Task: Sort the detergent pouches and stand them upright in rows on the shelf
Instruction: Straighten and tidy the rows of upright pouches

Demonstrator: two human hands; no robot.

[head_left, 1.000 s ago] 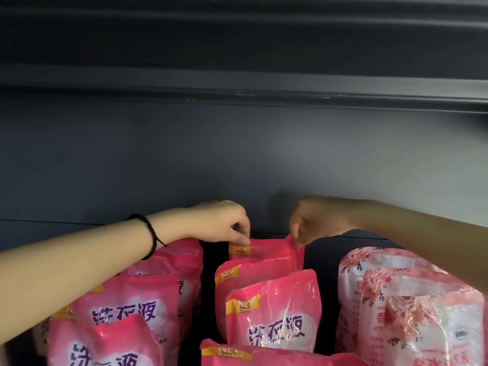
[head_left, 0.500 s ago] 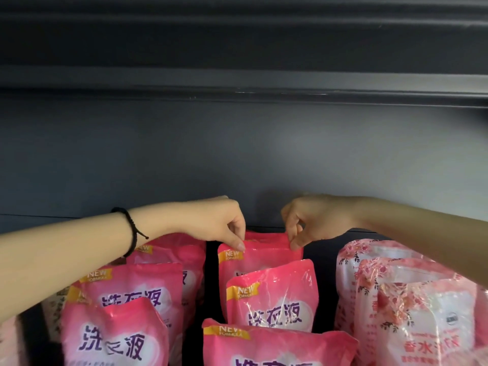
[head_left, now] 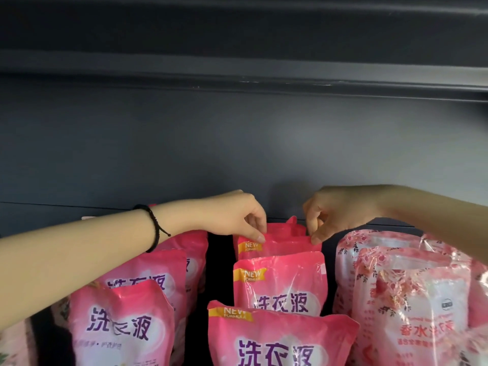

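Observation:
Pink detergent pouches stand in rows on a dark shelf. In the middle row, my left hand (head_left: 237, 215) pinches the top left corner of a rear pink pouch (head_left: 285, 245), and my right hand (head_left: 335, 212) pinches its top right corner. Another pouch top (head_left: 287, 228) shows just behind it. Two more pink pouches (head_left: 280, 286) stand in front of it in the same row. A left row of pink pouches (head_left: 124, 326) stands under my left forearm.
Pale rose-patterned pouches (head_left: 412, 299) stand in a row on the right, under my right forearm. The dark back wall (head_left: 237, 154) rises behind the rows, and an upper shelf edge (head_left: 264, 83) runs overhead. Dark gaps separate the rows.
The view has tipped down, showing more of the front pouches. Both hands shifted from the rearmost pouch top to the corners of the pouch in front of it.

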